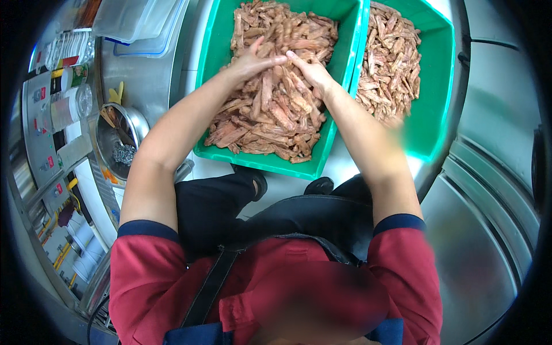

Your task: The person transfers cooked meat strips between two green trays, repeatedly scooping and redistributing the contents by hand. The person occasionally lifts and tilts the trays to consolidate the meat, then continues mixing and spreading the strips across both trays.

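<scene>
A large heap of brownish-pink, elongated meat pieces (276,108) fills much of a green plastic crate (280,166) in front of me. My left hand (254,63) is over the upper part of the heap, its thumb and a finger spread apart. My right hand (314,74) reaches in from the other side, thumb pointing toward the left thumb. The right fingers are mostly hidden among the pieces, so any hold there is unclear. Some pieces just beyond both hands look blurred.
A second green crate (431,108) with similar meat pieces adjoins on the right, beside steel cabinet doors (465,233). Left is a steel counter (142,79) with clear plastic containers (138,21). A metal pot (137,120) holds a steel scourer (123,154) and utensils.
</scene>
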{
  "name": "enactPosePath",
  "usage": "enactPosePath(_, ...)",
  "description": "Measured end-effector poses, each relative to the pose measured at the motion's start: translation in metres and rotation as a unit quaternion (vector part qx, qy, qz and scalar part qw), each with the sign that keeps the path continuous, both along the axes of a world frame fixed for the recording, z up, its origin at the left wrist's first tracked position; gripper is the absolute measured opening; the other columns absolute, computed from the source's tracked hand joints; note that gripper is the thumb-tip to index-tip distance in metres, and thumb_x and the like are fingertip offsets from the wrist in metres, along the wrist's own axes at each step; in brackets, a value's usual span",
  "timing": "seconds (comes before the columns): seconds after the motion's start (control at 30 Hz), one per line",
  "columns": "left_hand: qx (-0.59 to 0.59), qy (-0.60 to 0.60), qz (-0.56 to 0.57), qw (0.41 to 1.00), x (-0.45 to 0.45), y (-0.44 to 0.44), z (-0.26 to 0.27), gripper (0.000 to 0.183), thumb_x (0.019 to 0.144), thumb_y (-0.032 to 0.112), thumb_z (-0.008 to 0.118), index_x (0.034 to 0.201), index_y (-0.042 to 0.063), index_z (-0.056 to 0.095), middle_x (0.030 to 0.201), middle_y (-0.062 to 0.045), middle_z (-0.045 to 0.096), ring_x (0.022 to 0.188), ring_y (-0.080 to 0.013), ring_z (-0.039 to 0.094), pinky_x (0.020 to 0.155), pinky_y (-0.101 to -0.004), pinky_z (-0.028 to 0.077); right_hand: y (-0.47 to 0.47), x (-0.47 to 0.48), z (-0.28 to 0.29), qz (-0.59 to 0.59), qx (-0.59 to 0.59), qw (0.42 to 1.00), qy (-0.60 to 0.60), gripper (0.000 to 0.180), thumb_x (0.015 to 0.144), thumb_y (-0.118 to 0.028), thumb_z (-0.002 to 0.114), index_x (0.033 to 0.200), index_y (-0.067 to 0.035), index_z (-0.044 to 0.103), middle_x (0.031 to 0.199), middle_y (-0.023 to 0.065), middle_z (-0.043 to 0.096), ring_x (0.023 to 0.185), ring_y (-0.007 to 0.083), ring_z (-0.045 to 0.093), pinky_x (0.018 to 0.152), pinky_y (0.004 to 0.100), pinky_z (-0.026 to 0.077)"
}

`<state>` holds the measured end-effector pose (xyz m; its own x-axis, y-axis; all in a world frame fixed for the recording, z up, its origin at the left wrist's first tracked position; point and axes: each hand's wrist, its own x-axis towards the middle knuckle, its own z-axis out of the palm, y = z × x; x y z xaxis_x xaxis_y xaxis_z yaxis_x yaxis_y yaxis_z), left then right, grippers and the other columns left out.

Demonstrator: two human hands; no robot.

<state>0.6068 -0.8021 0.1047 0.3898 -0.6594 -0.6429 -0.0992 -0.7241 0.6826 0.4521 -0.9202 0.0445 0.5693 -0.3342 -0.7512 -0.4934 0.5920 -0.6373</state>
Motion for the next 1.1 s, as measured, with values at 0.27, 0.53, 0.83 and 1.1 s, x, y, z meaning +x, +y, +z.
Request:
enactPosePath(0.27, -0.126, 0.136, 0.115, 0.976, -0.026, 0.009, 0.034, 0.100, 0.067, 0.025, 0.088, 0.146, 0.009, 0.029, 0.130, -0.020, 0.050, 0.115, -0.0241, 0.055, 0.096, -0.0373, 0.048, 0.006, 0.007, 0.043, -0.092, 0.167, 0.978, -0.088, 0.086, 0.080, -0.036, 0.073, 0.145, -0.011, 0.024, 0.143, 0.0197, 0.036, 0.123, 0.0325, 0.048, 0.086, 0.0498, 0.053)
enactPosePath(0.53, -0.328, 0.180, 0.144, 0.916, -0.037, -0.019, 0.097, 0.086, 0.071, 0.007, 0.082, 0.142, 0.007, 0.034, 0.133, -0.012, 0.050, 0.119, -0.0201, 0.052, 0.100, -0.0352, 0.045, -0.006, 0.012, 0.134, -0.198, 0.146, 0.938, -0.246, 0.040, 0.089, -0.022, 0.063, 0.124, -0.008, 0.051, 0.112, 0.0126, 0.063, 0.100, 0.0250, 0.063, 0.083, 0.0424, 0.054)
enactPosePath(0.83, -0.453, 0.058, -0.043, 0.889, -0.099, -0.130, 0.125, 0.075, 0.071, 0.008, 0.081, 0.137, 0.006, 0.043, 0.137, -0.011, 0.045, 0.125, -0.0225, 0.045, 0.106, -0.0362, 0.039, -0.103, -0.087, 0.181, -0.290, -0.111, 0.914, -0.263, 0.039, 0.093, -0.012, 0.059, 0.130, -0.003, 0.050, 0.101, 0.0044, 0.065, 0.083, 0.0112, 0.061, 0.073, 0.0239, 0.051)
enactPosePath(1.1, -0.364, 0.084, -0.036, 0.927, -0.145, -0.185, 0.050, 0.053, 0.081, 0.005, 0.073, 0.125, 0.000, 0.044, 0.111, -0.010, 0.064, 0.104, -0.0152, 0.061, 0.089, -0.0304, 0.052, -0.168, -0.174, 0.115, -0.163, -0.574, 0.799, 0.075, 0.046, 0.092, -0.025, 0.060, 0.132, -0.004, 0.051, 0.107, 0.0201, 0.067, 0.100, 0.0329, 0.065, 0.085, 0.0381, 0.049)
